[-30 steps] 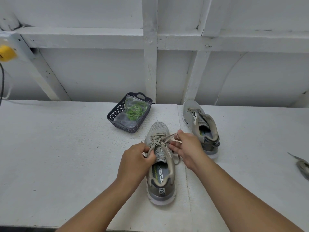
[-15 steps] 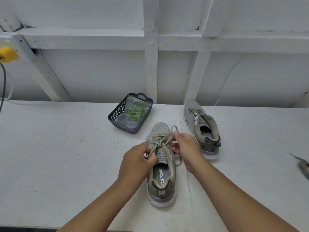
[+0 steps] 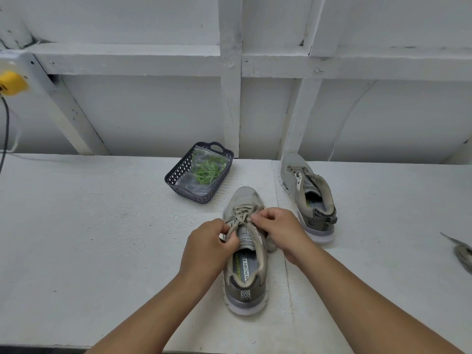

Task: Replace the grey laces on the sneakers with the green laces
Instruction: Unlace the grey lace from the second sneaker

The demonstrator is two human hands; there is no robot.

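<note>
Both hands are working at the lacing of the near sneaker point(image 3: 245, 254). The left hand point(image 3: 207, 245) is curling its fingers around a loop of the grey lace point(image 3: 241, 216) at the shoe's left eyelets, thumb and forefinger pinching it against the tongue. The right hand point(image 3: 277, 229) is pinching the same lace from the other side, its fingertips closing on a strand just above the tongue while its other fingers are folding in toward the palm.

The sneaker is sitting upright on the white table point(image 3: 89, 238), toe pointing away from the person, heel nearest. Its insole is showing the printed words "MEMORY FO", with the rest hidden under the collar, beside a green brand mark too small to read.

The second sneaker point(image 3: 307, 198) is standing to the right and farther back, apart from the first, with no lace visible in its eyelets and a small unreadable tag on its tongue. A dark basket point(image 3: 178, 180) is sitting behind and left of the near shoe, holding a clear bag of green laces point(image 3: 208, 169). A loose grey lace point(image 3: 459, 251) is lying at the table's right edge.
</note>
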